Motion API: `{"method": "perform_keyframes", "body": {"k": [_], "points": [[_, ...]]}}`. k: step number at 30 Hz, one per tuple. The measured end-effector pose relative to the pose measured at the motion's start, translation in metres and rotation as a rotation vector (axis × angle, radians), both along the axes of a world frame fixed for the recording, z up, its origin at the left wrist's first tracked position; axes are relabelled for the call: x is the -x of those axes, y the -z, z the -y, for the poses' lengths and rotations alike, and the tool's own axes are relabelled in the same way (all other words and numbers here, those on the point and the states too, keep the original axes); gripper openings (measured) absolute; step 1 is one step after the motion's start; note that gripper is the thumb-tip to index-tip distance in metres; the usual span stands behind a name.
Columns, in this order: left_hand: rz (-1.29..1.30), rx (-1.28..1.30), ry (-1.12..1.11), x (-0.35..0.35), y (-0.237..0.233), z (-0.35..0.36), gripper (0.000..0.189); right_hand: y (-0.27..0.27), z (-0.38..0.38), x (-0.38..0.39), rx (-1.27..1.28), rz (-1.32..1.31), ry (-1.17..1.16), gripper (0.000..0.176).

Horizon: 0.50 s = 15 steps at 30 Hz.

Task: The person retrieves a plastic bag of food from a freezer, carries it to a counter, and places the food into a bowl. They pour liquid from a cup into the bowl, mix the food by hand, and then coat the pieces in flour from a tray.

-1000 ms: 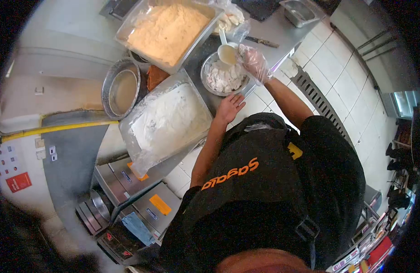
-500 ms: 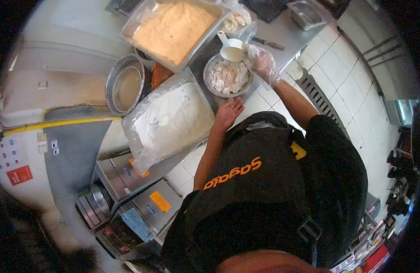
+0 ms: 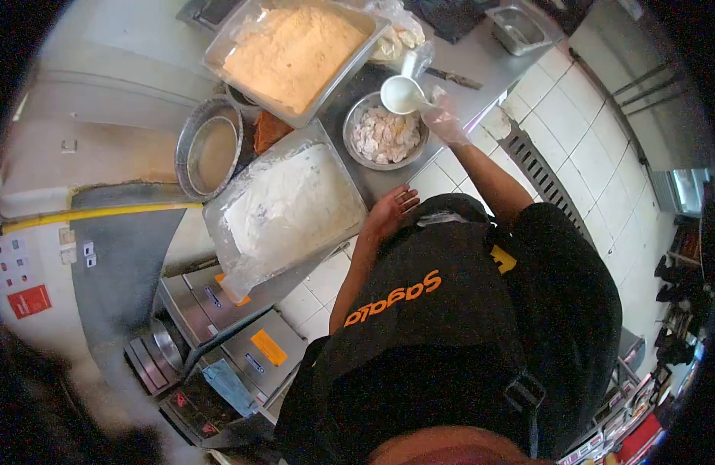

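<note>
A white long-handled cup (image 3: 401,94) with pale liquid in it is tilted over the near bowl. At its right side my right hand (image 3: 443,120), in a clear plastic glove, grips the rim, while the handle points away from me. Below the cup, a metal bowl (image 3: 347,147) holds pieces of pale, floury meat (image 3: 385,138). My bare left hand (image 3: 390,212) is empty, its fingers loosely stretched, just off the counter edge near the bowl. To its left lies a plastic-lined tray of white flour (image 3: 284,201).
A large tub of orange-tinted powder (image 3: 295,54) stands at the back, beside a plastic bag (image 3: 400,35). A round pan of cloudy liquid (image 3: 212,155) sits at far left. A knife (image 3: 454,78) and a small metal pan (image 3: 519,31) lie to the right.
The cup has turned and shifted over the bowl, its opening now more toward me. My right hand has moved slightly down with it. My left hand has drawn back a little from the bowl.
</note>
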<state>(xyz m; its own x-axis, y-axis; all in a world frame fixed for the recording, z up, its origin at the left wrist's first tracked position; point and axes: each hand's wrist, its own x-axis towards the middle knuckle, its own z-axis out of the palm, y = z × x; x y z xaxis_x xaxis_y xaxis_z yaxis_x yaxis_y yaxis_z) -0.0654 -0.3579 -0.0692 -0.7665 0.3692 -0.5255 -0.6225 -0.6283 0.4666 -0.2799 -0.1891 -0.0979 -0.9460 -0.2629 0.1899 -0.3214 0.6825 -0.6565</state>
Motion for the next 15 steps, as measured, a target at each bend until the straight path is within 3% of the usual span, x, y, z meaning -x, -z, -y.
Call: {"method": "perform_keyframes", "body": {"k": [2,4,6,8,10,13,15], "points": [[-0.038,0.056,0.007,-0.006,0.006,0.0,0.036,0.047,-0.016,0.016,0.28,-0.111,-0.185,0.029],[-0.038,0.1,-0.009,-0.007,0.009,0.004,0.038,-0.004,-0.011,0.004,0.267,-0.095,-0.244,0.029],[0.013,0.122,-0.024,-0.008,0.009,0.008,0.04,-0.048,-0.007,-0.013,0.093,-0.08,-0.171,0.03],[0.04,0.159,-0.012,-0.01,-0.025,0.012,0.043,-0.038,-0.009,-0.003,0.245,-0.251,-0.238,0.031],[-0.043,0.235,0.003,-0.017,-0.041,0.016,0.043,-0.066,0.0,0.0,0.44,-0.196,-0.314,0.03],[-0.077,0.238,-0.01,-0.023,-0.046,0.026,0.043,-0.138,0.048,-0.007,0.055,-0.19,-0.361,0.024],[-0.138,0.243,-0.024,-0.029,-0.034,0.035,0.043,-0.18,0.099,-0.033,0.64,0.253,-0.529,0.019]]}}
